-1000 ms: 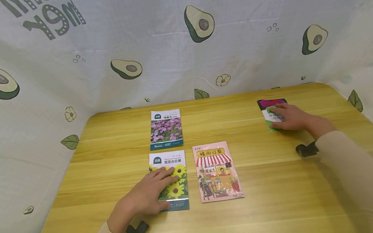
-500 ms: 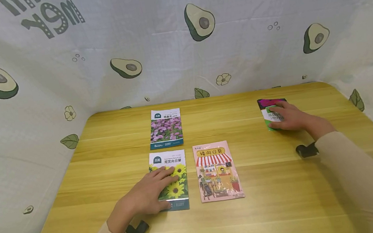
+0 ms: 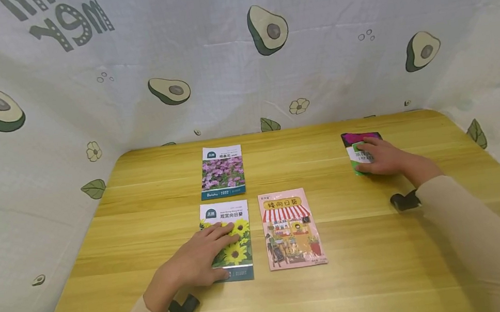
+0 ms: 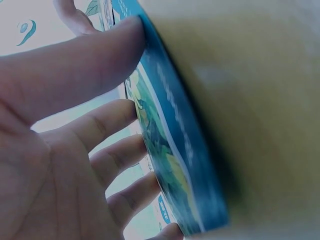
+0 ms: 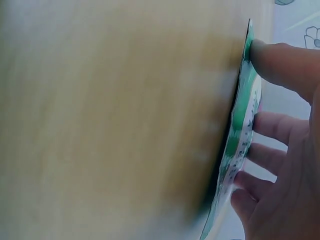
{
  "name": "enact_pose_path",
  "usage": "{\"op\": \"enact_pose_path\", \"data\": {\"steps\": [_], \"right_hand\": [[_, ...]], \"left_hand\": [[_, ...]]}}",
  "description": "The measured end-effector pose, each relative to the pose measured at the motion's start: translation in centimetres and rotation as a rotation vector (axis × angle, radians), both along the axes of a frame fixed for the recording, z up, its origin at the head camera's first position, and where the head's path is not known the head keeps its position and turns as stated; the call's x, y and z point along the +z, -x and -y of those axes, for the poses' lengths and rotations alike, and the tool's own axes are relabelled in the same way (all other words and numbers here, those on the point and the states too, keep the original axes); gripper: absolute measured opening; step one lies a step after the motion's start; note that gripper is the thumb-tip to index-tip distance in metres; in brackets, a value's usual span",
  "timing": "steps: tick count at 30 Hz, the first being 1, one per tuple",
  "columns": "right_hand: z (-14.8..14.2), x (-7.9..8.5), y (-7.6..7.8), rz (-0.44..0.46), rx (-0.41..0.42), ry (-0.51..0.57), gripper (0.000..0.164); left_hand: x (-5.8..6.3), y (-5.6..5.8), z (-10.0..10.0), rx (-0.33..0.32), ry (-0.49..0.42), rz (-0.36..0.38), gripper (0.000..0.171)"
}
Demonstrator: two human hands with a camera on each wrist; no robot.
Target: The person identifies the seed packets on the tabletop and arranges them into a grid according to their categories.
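My left hand (image 3: 198, 258) rests with spread fingers on a seed packet with yellow flowers (image 3: 239, 255), lying flat at the middle left of the table. In the left wrist view, the thumb and fingertips touch the face of this packet (image 4: 172, 135). Farther back on the right, my right hand (image 3: 386, 156) touches a seed packet with a magenta top and green lower part (image 3: 352, 152), partly hidden by the fingers. The right wrist view shows the thumb and fingertips on the printed face of this packet (image 5: 240, 120), which lies flat on the table.
A purple-flower seed packet (image 3: 222, 173) lies just behind the yellow-flower one. To the right of my left hand is a pink packet with a shopfront picture (image 3: 293, 231). The wooden table (image 3: 367, 271) meets an avocado-print cloth (image 3: 218, 50) at the back and sides.
My right hand and the magenta and green packet under it have slid slightly left. The left hand and the other packets stay in place.
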State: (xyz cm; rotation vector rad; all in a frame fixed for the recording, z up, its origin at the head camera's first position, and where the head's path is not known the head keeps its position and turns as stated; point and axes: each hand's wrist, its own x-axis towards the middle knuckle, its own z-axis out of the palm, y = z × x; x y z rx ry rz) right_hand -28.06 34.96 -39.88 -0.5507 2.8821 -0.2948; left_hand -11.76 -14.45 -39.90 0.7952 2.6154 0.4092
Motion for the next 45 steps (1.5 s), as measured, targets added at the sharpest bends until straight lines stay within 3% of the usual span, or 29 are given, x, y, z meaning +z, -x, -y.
{"op": "enact_pose_path", "data": {"steps": [45], "right_hand": [[4.9,-0.1,0.7,0.003,0.014,0.037,0.075]], "left_hand": [[-0.2,-0.1,-0.1,-0.017,0.018,-0.035,0.072]]}}
